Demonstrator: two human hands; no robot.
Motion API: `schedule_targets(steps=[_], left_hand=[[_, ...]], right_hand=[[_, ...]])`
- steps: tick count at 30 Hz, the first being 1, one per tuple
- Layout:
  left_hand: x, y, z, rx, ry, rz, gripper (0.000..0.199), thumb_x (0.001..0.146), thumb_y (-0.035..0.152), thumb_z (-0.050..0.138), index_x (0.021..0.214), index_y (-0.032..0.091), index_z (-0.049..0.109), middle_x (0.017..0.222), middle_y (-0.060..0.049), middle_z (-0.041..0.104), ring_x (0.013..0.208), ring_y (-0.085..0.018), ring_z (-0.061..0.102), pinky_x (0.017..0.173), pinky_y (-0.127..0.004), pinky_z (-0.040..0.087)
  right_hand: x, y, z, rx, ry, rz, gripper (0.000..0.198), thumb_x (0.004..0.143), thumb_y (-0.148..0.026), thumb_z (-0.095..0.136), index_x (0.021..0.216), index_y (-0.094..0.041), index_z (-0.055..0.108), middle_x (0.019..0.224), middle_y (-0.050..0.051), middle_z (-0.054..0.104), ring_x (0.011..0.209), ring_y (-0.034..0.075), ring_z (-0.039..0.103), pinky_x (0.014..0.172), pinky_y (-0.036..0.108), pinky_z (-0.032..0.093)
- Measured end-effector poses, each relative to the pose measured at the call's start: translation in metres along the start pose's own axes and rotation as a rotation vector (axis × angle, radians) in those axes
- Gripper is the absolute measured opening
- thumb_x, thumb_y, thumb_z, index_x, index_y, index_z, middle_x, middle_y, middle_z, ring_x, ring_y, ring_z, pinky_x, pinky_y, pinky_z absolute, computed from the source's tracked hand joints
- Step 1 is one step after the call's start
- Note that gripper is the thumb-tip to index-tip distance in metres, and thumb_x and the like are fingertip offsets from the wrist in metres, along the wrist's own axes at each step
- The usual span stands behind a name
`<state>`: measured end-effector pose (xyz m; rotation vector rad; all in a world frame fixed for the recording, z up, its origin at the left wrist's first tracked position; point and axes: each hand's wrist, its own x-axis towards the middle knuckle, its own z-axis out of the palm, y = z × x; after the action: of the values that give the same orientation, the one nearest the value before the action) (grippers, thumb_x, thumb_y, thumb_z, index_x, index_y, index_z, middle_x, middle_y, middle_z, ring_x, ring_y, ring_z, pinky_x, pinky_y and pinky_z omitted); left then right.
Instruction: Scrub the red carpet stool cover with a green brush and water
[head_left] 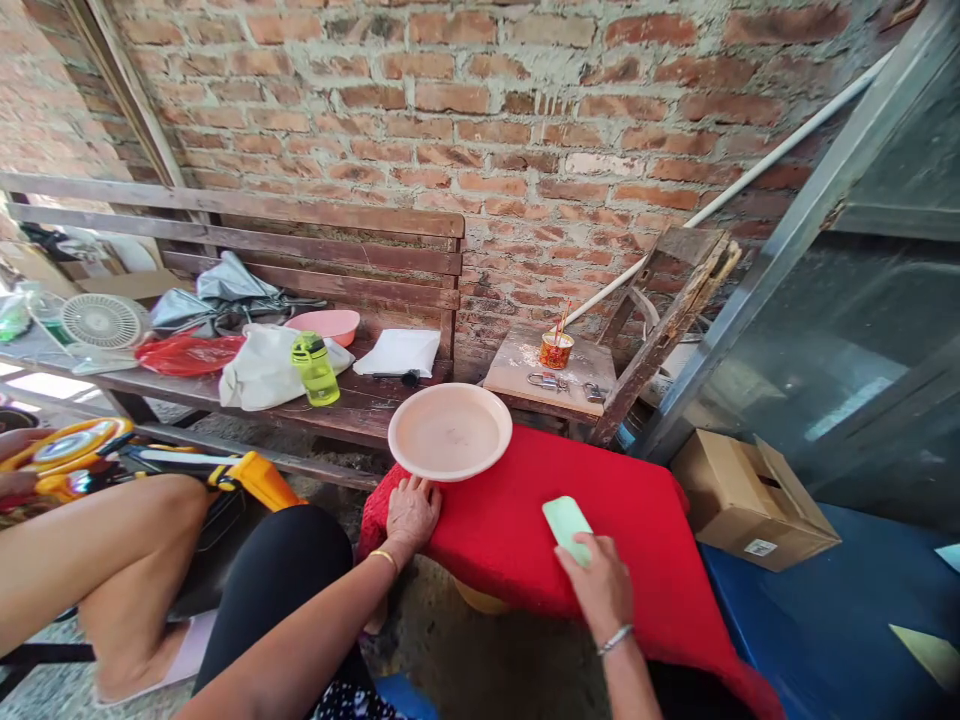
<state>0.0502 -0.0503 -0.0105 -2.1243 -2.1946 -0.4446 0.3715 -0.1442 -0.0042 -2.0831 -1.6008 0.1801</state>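
Observation:
A white plastic basin [450,470] stands at the back left of a table covered with a red cloth [622,480]. My left hand [413,512] lies palm down on the cloth at the basin's near side, its fingers stretched out to the rim. Whether the fingertips press on the basin I cannot tell. My right hand [598,585] is closed on a pale green, round-cornered oblong piece [568,522], gripping its near end above the red cloth. The far end of the piece sticks out past my fingers. Its exact kind is not clear.
A wooden bench [360,405] at the left bears a green water bottle [315,370], bags, a pink bowl [330,322] and a fan [105,318]. Behind the table, a chair [517,365] holds a cup [556,350]. A cardboard box [739,510] sits right. Another person's leg [112,560] is at left.

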Motion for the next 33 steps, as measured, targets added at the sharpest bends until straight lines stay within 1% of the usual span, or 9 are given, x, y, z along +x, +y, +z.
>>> schedule_targets(steps=[4,7,10,15,17,21,27,30,33], left_hand=[[0.001,0.001,-0.001,0.001,-0.022,-0.011,0.028,0.093,0.026,0.045,0.104,0.018,0.069,0.112,-0.012,0.066,0.102,-0.029,0.057,0.084,-0.039,0.04],[0.001,0.001,-0.002,-0.004,-0.034,-0.016,0.028,0.093,0.027,0.044,0.102,0.018,0.069,0.112,-0.012,0.066,0.102,-0.029,0.057,0.084,-0.039,0.04],[0.001,0.002,-0.002,-0.012,-0.029,-0.021,0.028,0.093,0.026,0.044,0.102,0.018,0.069,0.112,-0.012,0.066,0.102,-0.029,0.057,0.084,-0.039,0.041],[0.001,0.002,-0.001,0.016,-0.018,-0.02,0.027,0.093,0.026,0.044,0.102,0.018,0.069,0.11,-0.011,0.066,0.1,-0.028,0.058,0.083,-0.038,0.041],[0.001,0.001,-0.001,0.025,-0.012,-0.016,0.028,0.093,0.026,0.044,0.102,0.018,0.069,0.11,-0.011,0.066,0.1,-0.028,0.058,0.083,-0.038,0.041],[0.001,0.0,-0.001,0.029,-0.005,-0.001,0.029,0.094,0.027,0.042,0.102,0.018,0.069,0.11,-0.011,0.067,0.099,-0.028,0.058,0.082,-0.038,0.042],[0.001,0.0,-0.002,0.022,-0.021,-0.004,0.029,0.094,0.027,0.042,0.1,0.019,0.069,0.109,-0.011,0.067,0.099,-0.029,0.058,0.083,-0.038,0.041],[0.001,-0.001,-0.001,0.038,-0.027,-0.008,0.03,0.094,0.029,0.042,0.101,0.018,0.069,0.109,-0.011,0.067,0.1,-0.03,0.057,0.082,-0.039,0.041],[0.001,-0.001,-0.002,0.056,-0.03,-0.014,0.031,0.094,0.029,0.041,0.101,0.018,0.069,0.108,-0.011,0.067,0.1,-0.03,0.058,0.081,-0.039,0.041]], right_hand=[[-0.004,0.1,-0.054,-0.069,0.186,0.364,0.052,0.074,-0.073,0.047,0.093,-0.03,0.068,0.083,0.01,0.06,0.083,0.034,0.063,0.067,0.047,0.047],[-0.019,0.132,-0.074,-0.082,0.318,0.528,0.055,0.07,-0.082,0.043,0.09,-0.037,0.066,0.075,0.007,0.056,0.081,0.037,0.062,0.066,0.051,0.048],[-0.028,0.104,-0.062,0.015,0.334,0.453,0.061,0.07,-0.085,0.043,0.092,-0.033,0.066,0.083,0.006,0.059,0.084,0.032,0.063,0.071,0.046,0.051],[-0.037,0.001,-0.008,0.185,0.118,-0.09,0.048,0.082,-0.07,0.05,0.091,-0.026,0.068,0.092,0.006,0.063,0.084,0.023,0.062,0.077,0.037,0.048],[-0.037,-0.016,0.002,0.123,0.064,-0.202,0.036,0.085,-0.061,0.053,0.09,-0.029,0.069,0.092,0.004,0.064,0.085,0.023,0.062,0.079,0.037,0.046],[-0.034,0.027,-0.013,0.038,0.086,-0.08,0.037,0.082,-0.061,0.053,0.091,-0.028,0.069,0.093,0.005,0.064,0.086,0.023,0.063,0.076,0.037,0.045],[-0.044,0.135,-0.07,-0.11,0.336,0.455,0.062,0.077,-0.078,0.043,0.099,-0.026,0.07,0.092,0.01,0.062,0.091,0.032,0.061,0.072,0.043,0.047],[-0.045,0.131,-0.072,-0.067,0.452,0.476,0.066,0.074,-0.082,0.043,0.094,-0.025,0.07,0.092,0.011,0.061,0.09,0.032,0.061,0.072,0.043,0.047],[-0.042,0.086,-0.048,0.096,0.434,0.241,0.06,0.075,-0.078,0.049,0.089,-0.024,0.07,0.09,0.009,0.061,0.084,0.026,0.06,0.073,0.038,0.047]])
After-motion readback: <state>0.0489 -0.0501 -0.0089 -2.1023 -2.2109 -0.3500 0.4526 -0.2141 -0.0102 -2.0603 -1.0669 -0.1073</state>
